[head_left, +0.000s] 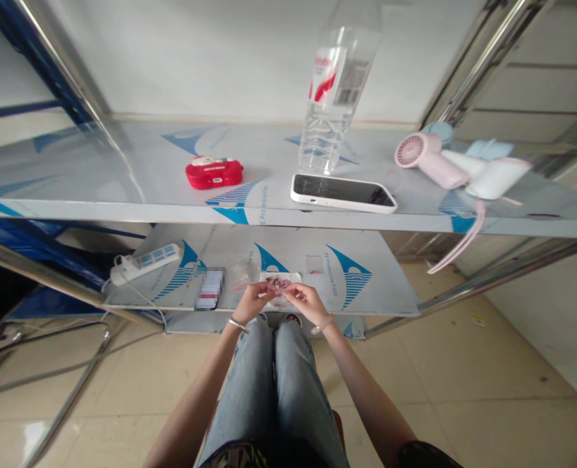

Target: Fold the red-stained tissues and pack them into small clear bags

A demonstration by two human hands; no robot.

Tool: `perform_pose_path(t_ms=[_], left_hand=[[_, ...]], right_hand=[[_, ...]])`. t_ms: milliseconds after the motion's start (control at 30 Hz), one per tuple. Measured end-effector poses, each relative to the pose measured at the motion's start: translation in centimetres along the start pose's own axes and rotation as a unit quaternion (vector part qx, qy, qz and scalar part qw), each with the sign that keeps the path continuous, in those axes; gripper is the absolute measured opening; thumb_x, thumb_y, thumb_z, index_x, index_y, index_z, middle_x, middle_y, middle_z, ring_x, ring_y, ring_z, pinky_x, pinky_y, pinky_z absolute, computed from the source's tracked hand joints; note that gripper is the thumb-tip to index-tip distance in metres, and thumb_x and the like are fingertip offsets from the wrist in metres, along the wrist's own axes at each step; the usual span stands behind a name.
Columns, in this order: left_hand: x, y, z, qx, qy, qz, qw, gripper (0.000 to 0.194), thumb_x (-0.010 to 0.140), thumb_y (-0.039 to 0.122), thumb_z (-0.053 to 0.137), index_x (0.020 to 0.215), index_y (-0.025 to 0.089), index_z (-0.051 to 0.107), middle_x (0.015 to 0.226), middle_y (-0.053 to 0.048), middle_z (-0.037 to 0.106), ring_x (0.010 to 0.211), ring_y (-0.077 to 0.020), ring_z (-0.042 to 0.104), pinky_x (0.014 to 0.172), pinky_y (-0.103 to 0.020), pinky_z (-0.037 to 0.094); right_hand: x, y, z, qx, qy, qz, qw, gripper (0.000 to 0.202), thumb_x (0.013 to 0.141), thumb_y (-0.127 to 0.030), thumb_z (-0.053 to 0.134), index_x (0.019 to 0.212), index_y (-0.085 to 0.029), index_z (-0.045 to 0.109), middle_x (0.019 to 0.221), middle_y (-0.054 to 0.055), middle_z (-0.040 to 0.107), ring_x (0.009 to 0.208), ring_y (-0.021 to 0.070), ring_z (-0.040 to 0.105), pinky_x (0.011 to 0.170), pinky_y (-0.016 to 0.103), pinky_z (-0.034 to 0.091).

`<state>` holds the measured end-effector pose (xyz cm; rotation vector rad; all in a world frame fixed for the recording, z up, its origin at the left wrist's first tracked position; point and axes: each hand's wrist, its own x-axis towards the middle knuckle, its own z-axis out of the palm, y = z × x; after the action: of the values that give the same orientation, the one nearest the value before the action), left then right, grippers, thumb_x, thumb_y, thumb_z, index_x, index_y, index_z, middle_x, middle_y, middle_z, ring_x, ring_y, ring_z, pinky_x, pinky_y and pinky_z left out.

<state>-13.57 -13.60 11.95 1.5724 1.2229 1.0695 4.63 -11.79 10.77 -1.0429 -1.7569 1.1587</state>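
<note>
Above the front part of the lower shelf, my left hand (pixel 254 300) and my right hand (pixel 308 301) nearly meet, thumbs and fingers pinched together. Whatever lies between the fingertips is too small to make out. Just behind the fingers is a white sheet or shallow tray (pixel 295 277) bearing a heap of small dark-red and pink pieces (pixel 279 281). A clear plastic bag (pixel 243 273) lies left of it. On its right side sits a small clear packet (pixel 314 265) with something pinkish inside.
A phone (pixel 210 288) and a power strip (pixel 159 257) lie left on the lower shelf (pixel 386 286). The upper shelf carries a red case (pixel 214 173), a water bottle (pixel 334 97), a white-cased phone (pixel 343 193) and handheld fans (pixel 432 159). Its front edge overhangs behind my hands.
</note>
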Motion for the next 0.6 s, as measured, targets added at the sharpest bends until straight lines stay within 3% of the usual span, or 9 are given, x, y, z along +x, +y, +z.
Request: perform_pose_path(t_ms=[233, 467, 600], left_hand=[[0.1, 0.0, 0.1, 0.034, -0.003, 0.009, 0.999, 0.029, 0.077, 0.041, 0.062, 0.076, 0.013, 0.069, 0.076, -0.006, 0.071, 0.075, -0.0175, 0.062, 0.069, -0.025, 0.046], [0.0, -0.5, 0.7, -0.123, 0.074, -0.092, 0.985, 0.037, 0.063, 0.046, 0.073, 0.077, 0.012, 0.071, 0.076, -0.007, 0.072, 0.070, -0.0178, 0.063, 0.066, -0.027, 0.047], [-0.1, -0.5, 0.7, -0.146, 0.076, -0.092, 0.982, 0.037, 0.060, 0.047, 0.075, 0.073, 0.013, 0.073, 0.075, -0.006, 0.072, 0.072, -0.0188, 0.064, 0.070, -0.028, 0.048]], right_hand=[[0.2, 0.0, 0.3, -0.025, -0.034, -0.031, 0.999, 0.021, 0.086, -0.035, 0.051, 0.084, -0.016, 0.062, 0.084, 0.004, 0.065, 0.076, 0.0148, 0.059, 0.062, 0.023, 0.044], [0.3, -1.2, 0.2, -0.033, -0.013, -0.024, 0.999, 0.021, 0.085, -0.036, 0.052, 0.086, -0.017, 0.061, 0.087, 0.005, 0.065, 0.080, 0.0160, 0.060, 0.063, 0.023, 0.044], [0.6, -1.1, 0.3, -0.042, -0.027, -0.033, 0.998, 0.020, 0.083, -0.034, 0.055, 0.087, -0.016, 0.063, 0.088, 0.006, 0.067, 0.081, 0.0164, 0.061, 0.066, 0.025, 0.045]])
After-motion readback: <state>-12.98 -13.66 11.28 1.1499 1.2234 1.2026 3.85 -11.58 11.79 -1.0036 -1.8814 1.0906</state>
